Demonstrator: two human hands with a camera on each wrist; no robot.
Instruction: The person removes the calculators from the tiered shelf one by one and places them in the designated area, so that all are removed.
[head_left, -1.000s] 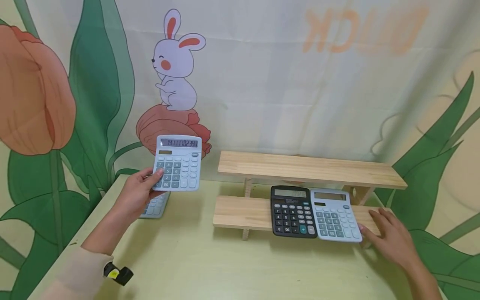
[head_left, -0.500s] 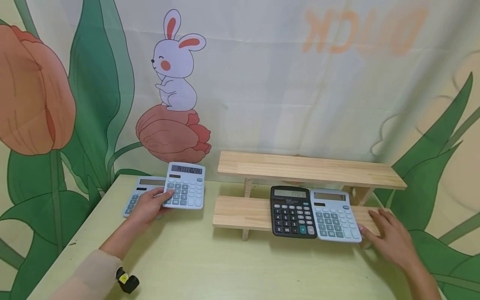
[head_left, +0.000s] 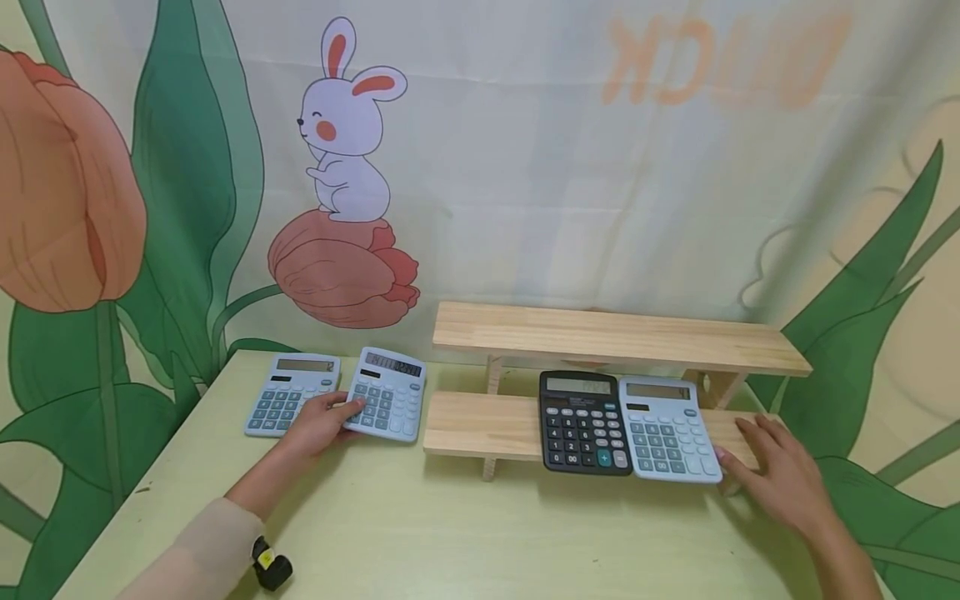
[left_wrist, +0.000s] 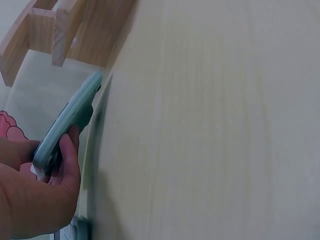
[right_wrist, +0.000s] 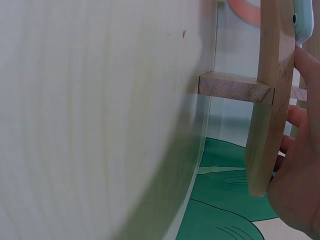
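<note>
My left hand [head_left: 315, 427] pinches a pale blue calculator [head_left: 393, 408] by its lower left corner, thumb on the keys. In the left wrist view this calculator [left_wrist: 70, 117] is seen edge-on and tilted, fingers beneath it. Just left of it, partly behind the hand, a second pale blue calculator [head_left: 288, 398] lies on the table. A black calculator [head_left: 585, 429] and another pale blue calculator [head_left: 667, 433] stand side by side on the lower shelf board. My right hand [head_left: 787, 479] rests on that board's right end, thumb at the blue calculator's lower right edge.
The two-tier wooden shelf [head_left: 615, 335] stands at the back of the pale table [head_left: 450, 533]. Bare wood shows on the lower board [head_left: 480, 423] left of the black calculator. A printed curtain [head_left: 525, 167] hangs behind. A black device [head_left: 272, 568] sits on the left wrist.
My left hand has lowered the held calculator and brought it rightward, toward the shelf's left end. The calculator on the table has come more into view. My right hand stays in place.
</note>
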